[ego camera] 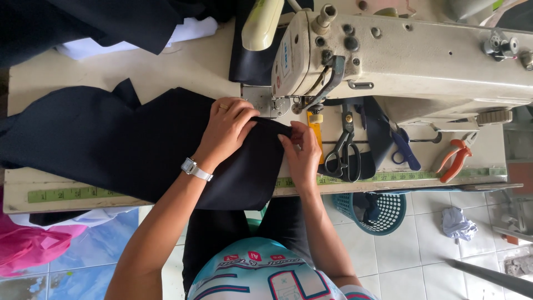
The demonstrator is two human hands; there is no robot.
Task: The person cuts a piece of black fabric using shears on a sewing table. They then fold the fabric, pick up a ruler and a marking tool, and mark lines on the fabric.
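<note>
Near edge: a green tape measure [72,194] lies along the desk [183,61] front; dark fabric [111,144] hangs over it.
Left hand [227,125]: fingers curled, pressing a fold of the fabric flat.
Right hand [302,153]: fingertips pinching the fabric's edge, just beside the needle.
Risk: fingers this close could be caught under the needle; the overhanging fabric's weight could drag the fold askew.
Farther: black scissors [344,155] and sewing machine [400,55] lie beyond the 2 hands.
</note>
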